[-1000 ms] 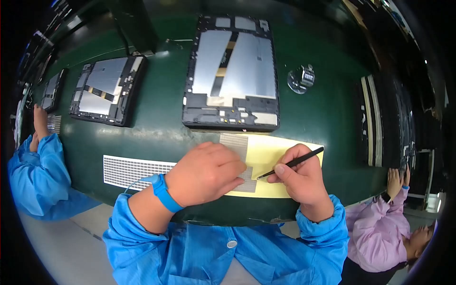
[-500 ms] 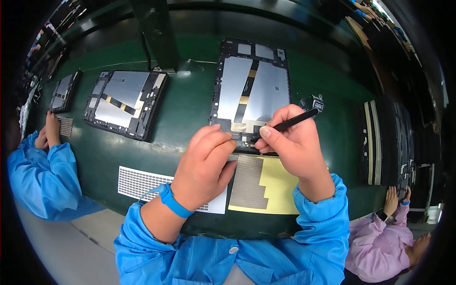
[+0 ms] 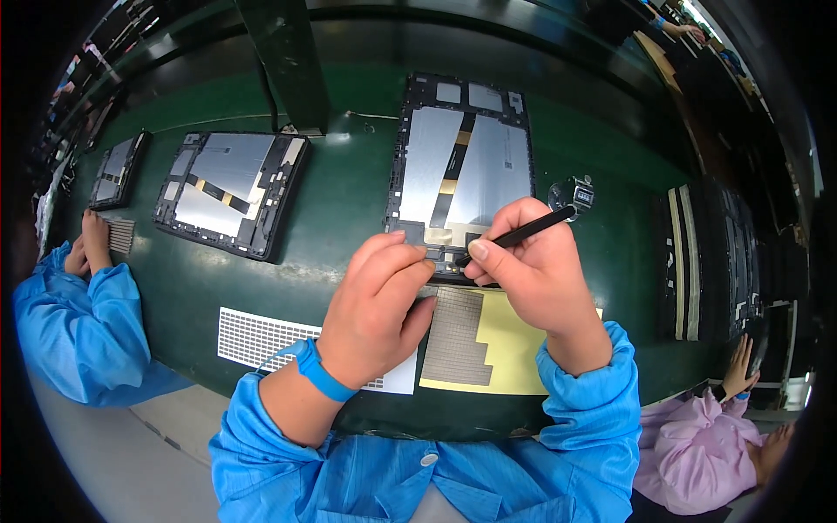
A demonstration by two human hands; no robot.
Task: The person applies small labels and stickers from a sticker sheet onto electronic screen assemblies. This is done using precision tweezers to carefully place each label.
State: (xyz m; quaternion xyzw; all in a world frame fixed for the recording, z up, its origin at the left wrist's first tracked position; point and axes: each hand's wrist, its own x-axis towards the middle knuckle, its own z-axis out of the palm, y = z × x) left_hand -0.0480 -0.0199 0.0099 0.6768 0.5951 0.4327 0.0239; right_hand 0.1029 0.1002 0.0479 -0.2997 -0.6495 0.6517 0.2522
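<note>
An opened tablet body [image 3: 488,157], silver-plated with a black frame and a dark ribbon cable, lies in front of me. My right hand [image 3: 536,261] pinches black tweezers [image 3: 527,231], their tip end low over the tablet's near edge. The exact tip is hidden by my fingers. Bent over the near left corner, my left hand [image 3: 375,301] touches the frame with its fingertips, thumb apart. It grasps nothing that I can see. Below lie a yellow sheet [image 3: 514,349] bearing a grey grid of small pieces [image 3: 458,336] and a white sheet of dark small labels [image 3: 261,336], partly under my left wrist.
A metal tally counter [image 3: 577,196] sits right of the tablet. Another opened tablet [image 3: 231,192] and a smaller-looking one [image 3: 116,172] lie to the left, near a blue-sleeved co-worker [image 3: 83,322]. Tablet bodies stand stacked at right [image 3: 711,261], near a pink-sleeved person [image 3: 697,453].
My right hand and the tweezers have shifted slightly left and down. My left hand stays put. At far right, the pink-sleeved person's hand has moved and spread.
</note>
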